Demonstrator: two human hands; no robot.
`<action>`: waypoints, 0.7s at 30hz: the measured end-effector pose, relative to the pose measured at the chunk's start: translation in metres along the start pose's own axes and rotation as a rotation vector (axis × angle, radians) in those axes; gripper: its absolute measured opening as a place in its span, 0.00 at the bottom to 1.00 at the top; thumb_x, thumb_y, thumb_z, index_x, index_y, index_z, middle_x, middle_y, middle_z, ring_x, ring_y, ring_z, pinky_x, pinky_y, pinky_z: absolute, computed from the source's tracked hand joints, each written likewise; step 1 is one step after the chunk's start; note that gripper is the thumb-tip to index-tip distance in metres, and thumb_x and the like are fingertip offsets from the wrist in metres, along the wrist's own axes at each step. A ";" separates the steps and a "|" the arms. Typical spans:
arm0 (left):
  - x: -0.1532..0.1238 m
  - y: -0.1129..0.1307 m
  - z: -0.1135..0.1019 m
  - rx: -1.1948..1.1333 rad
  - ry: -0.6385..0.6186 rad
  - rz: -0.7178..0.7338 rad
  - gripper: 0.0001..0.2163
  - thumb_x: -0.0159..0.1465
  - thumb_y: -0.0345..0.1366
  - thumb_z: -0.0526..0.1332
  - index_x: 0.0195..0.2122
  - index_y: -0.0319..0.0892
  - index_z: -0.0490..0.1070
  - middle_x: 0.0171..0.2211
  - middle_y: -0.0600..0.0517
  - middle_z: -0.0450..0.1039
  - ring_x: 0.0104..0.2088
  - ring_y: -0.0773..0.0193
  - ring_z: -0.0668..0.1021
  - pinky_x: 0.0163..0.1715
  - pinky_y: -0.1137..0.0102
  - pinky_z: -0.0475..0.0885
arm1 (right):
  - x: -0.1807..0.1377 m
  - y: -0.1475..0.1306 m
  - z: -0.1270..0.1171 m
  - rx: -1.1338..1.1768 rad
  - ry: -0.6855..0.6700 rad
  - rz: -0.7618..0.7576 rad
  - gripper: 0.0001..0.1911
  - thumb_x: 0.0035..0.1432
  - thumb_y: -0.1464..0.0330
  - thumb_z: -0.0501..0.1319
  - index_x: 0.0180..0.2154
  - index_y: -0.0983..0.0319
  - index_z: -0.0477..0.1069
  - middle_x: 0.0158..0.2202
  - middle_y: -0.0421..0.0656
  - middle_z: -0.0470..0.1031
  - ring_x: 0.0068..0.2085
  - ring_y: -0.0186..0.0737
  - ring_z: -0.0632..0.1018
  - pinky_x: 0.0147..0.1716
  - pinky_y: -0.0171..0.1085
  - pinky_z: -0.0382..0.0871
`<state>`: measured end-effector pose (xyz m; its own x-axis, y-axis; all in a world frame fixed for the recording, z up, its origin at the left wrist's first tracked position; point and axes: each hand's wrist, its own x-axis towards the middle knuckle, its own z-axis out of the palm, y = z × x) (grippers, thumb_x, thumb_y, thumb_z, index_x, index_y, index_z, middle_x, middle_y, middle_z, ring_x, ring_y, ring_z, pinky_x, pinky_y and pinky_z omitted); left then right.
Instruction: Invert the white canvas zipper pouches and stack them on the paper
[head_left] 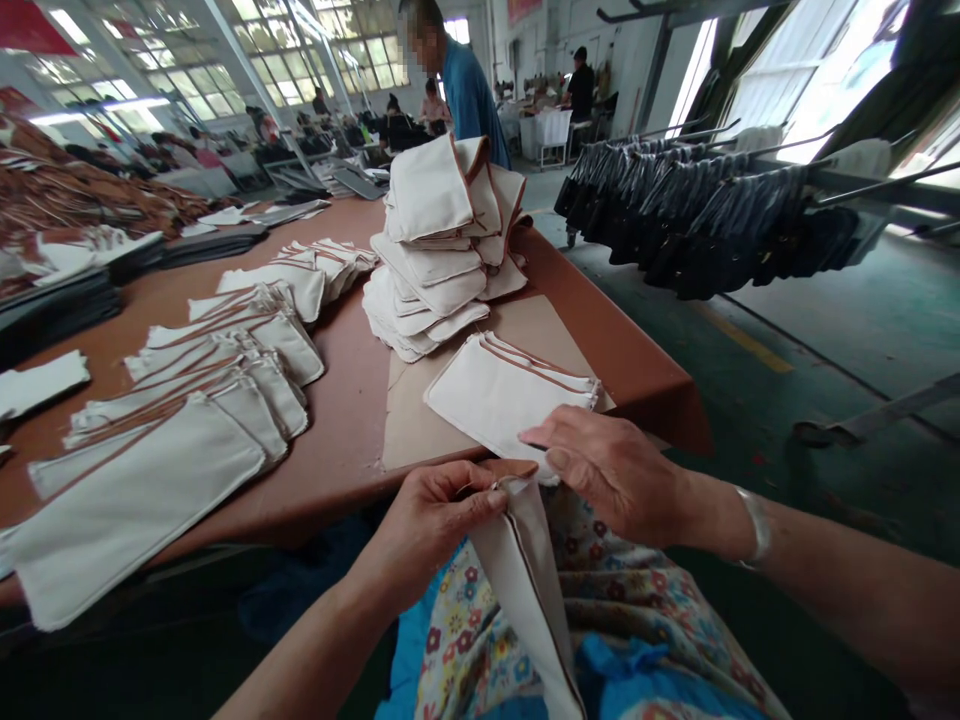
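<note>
My left hand (pixel 435 515) pinches the top edge of a cream canvas pouch with brown trim (pixel 529 580) that hangs down over my lap at the table's front edge. My right hand (pixel 607 465) is closed on the same pouch's top corner, its fingers also resting on the edge of a small pile of flat pouches (pixel 502 395) lying on a cardboard sheet (pixel 420 425). A silver bracelet sits on my right wrist.
A tall stack of pouches (pixel 442 250) stands behind the cardboard. Rows of overlapped pouches (pixel 187 400) cover the brown table (pixel 352 400) to the left. A rack of dark garments (pixel 705 210) hangs at right. A person in blue stands beyond the table; others work farther back.
</note>
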<state>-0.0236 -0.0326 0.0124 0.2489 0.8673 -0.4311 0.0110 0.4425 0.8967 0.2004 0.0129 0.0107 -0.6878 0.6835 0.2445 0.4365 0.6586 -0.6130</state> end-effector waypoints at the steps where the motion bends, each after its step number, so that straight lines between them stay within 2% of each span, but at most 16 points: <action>1: -0.001 0.001 -0.001 0.010 -0.006 0.002 0.11 0.56 0.39 0.71 0.33 0.36 0.77 0.31 0.49 0.78 0.32 0.64 0.74 0.34 0.73 0.66 | -0.004 -0.004 -0.003 -0.057 -0.043 -0.017 0.20 0.71 0.65 0.44 0.45 0.66 0.72 0.41 0.51 0.75 0.44 0.43 0.74 0.45 0.41 0.65; 4: 0.000 -0.001 -0.003 0.047 0.007 -0.004 0.12 0.53 0.39 0.72 0.32 0.35 0.76 0.30 0.49 0.76 0.32 0.64 0.74 0.33 0.72 0.65 | -0.013 -0.014 -0.002 -0.206 -0.143 -0.097 0.18 0.70 0.66 0.46 0.38 0.64 0.73 0.33 0.48 0.75 0.34 0.40 0.74 0.34 0.38 0.61; 7: 0.002 -0.006 -0.003 0.149 0.043 0.016 0.14 0.52 0.41 0.73 0.31 0.36 0.76 0.30 0.49 0.76 0.31 0.63 0.74 0.32 0.72 0.66 | -0.015 -0.018 0.005 -0.316 -0.134 -0.157 0.17 0.69 0.66 0.48 0.34 0.63 0.72 0.31 0.47 0.75 0.31 0.39 0.72 0.29 0.39 0.57; 11: 0.002 -0.009 -0.001 0.246 0.102 0.048 0.14 0.52 0.42 0.72 0.31 0.37 0.75 0.31 0.48 0.78 0.31 0.62 0.75 0.31 0.71 0.67 | -0.013 -0.019 0.010 -0.425 -0.171 -0.187 0.12 0.67 0.68 0.52 0.35 0.64 0.71 0.31 0.47 0.75 0.30 0.39 0.72 0.26 0.39 0.53; 16: -0.005 -0.008 0.015 0.249 0.230 0.035 0.12 0.51 0.39 0.71 0.26 0.38 0.70 0.22 0.55 0.70 0.24 0.70 0.66 0.23 0.75 0.60 | -0.013 -0.019 0.020 -0.473 -0.177 -0.121 0.11 0.66 0.67 0.52 0.36 0.63 0.71 0.32 0.47 0.75 0.29 0.40 0.73 0.24 0.38 0.50; 18: -0.009 -0.009 0.030 0.195 0.197 -0.007 0.12 0.49 0.35 0.72 0.23 0.39 0.67 0.20 0.57 0.67 0.22 0.71 0.65 0.22 0.75 0.57 | -0.009 -0.016 0.027 -0.489 -0.159 -0.045 0.12 0.66 0.66 0.52 0.35 0.63 0.71 0.31 0.47 0.75 0.28 0.40 0.74 0.23 0.38 0.48; 21: -0.014 -0.011 0.049 0.091 0.051 -0.023 0.11 0.45 0.28 0.71 0.20 0.39 0.66 0.22 0.55 0.69 0.24 0.70 0.67 0.23 0.75 0.59 | 0.002 -0.005 0.029 -0.466 -0.174 0.057 0.13 0.66 0.67 0.53 0.33 0.64 0.72 0.29 0.48 0.76 0.27 0.41 0.75 0.23 0.38 0.50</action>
<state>0.0204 -0.0609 0.0132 0.1979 0.8687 -0.4542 0.1046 0.4420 0.8909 0.1801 0.0013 -0.0075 -0.7248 0.6857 0.0674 0.6613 0.7198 -0.2111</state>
